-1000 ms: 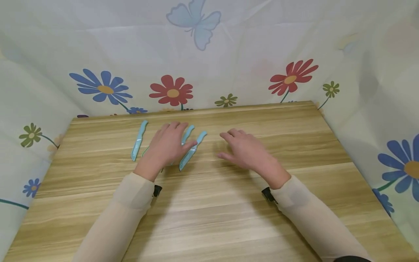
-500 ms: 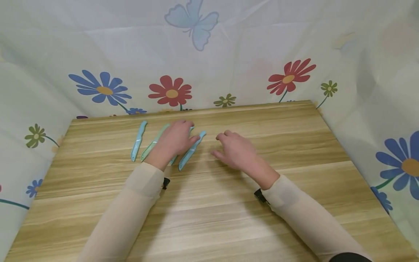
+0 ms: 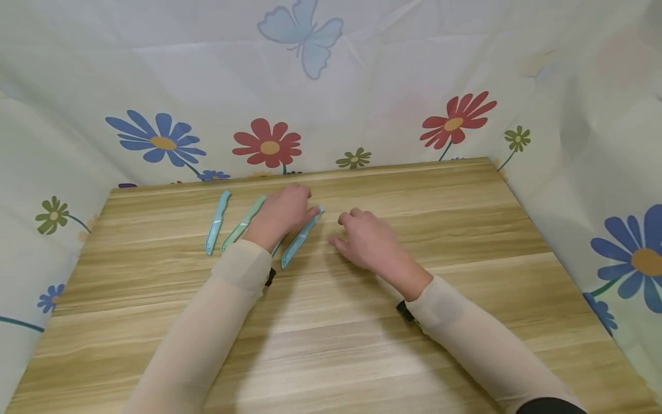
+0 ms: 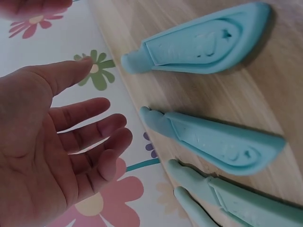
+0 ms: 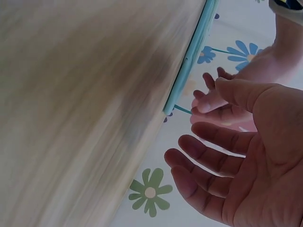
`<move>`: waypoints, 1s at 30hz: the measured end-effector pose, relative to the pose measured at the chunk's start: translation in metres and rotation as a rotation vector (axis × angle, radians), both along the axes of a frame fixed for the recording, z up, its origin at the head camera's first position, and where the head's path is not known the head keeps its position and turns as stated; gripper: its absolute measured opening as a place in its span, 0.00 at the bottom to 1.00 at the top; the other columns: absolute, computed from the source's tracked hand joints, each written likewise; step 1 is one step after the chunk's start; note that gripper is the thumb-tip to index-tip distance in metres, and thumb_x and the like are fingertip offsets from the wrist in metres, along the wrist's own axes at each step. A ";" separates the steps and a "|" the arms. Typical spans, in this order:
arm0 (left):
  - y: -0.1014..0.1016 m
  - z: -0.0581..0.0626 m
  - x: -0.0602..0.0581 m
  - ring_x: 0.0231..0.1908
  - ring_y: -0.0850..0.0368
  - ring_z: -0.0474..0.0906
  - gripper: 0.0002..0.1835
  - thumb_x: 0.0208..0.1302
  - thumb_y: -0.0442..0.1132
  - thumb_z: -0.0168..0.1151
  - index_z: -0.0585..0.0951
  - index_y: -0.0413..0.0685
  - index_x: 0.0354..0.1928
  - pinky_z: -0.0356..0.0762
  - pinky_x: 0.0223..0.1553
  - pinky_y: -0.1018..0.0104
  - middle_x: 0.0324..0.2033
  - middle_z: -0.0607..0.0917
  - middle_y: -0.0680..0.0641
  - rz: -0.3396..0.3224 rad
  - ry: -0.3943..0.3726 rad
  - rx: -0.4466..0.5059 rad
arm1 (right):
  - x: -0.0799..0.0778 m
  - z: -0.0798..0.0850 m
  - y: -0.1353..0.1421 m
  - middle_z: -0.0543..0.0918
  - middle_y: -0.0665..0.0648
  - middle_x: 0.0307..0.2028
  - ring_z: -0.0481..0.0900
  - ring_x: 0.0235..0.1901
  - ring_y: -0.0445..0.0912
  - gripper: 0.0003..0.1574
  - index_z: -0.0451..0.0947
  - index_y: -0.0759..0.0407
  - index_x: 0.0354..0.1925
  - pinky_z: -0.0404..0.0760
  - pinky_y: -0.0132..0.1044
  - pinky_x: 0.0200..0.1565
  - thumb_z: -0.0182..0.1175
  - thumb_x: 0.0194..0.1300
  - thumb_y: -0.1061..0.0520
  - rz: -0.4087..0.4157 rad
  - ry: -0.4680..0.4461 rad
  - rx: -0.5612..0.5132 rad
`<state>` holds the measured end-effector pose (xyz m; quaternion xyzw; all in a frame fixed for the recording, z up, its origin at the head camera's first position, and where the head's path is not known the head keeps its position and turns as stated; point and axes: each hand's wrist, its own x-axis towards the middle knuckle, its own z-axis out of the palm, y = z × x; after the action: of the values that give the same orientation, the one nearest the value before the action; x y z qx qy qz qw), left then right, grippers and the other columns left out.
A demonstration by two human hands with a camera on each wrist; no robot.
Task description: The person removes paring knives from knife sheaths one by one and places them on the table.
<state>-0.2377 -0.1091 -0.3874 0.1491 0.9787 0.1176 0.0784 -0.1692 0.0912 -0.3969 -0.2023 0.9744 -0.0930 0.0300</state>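
Several small knives in sheaths lie slanted on the wooden table. From the left in the head view, these are a light blue knife (image 3: 218, 224), a green knife (image 3: 243, 225), a third mostly covered, and a light blue knife (image 3: 299, 244) at the right end. Over the two rightmost knives hovers my left hand (image 3: 284, 211), its thumb overlapping the right-end handle. Its fingers are loosely bent with nothing in them, as the left wrist view shows, beside the nearest blue knife (image 4: 201, 45). My right hand (image 3: 369, 238), relaxed and holding nothing, is above the table right of the knives.
The wood-grain table (image 3: 331, 345) ends at a white curtain (image 3: 393, 75) printed with flowers and a butterfly, which also stands along both sides. Dark wrist straps (image 3: 405, 310) show at the sleeve cuffs.
My left hand has moved right and slightly away across the knives, uncovering the green one. My right hand has shifted a little left. The knives stay where they were.
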 end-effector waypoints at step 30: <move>0.027 -0.015 -0.026 0.45 0.47 0.80 0.12 0.74 0.44 0.66 0.81 0.41 0.47 0.80 0.51 0.50 0.46 0.85 0.42 -0.021 -0.059 -0.131 | 0.006 -0.010 -0.011 0.84 0.60 0.55 0.82 0.54 0.57 0.33 0.82 0.59 0.61 0.84 0.53 0.53 0.62 0.75 0.35 0.009 0.002 0.041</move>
<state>-0.2636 -0.0825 -0.4019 0.1502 0.9799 0.0569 0.1181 -0.1631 0.0807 -0.4066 -0.2061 0.9753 -0.0726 0.0335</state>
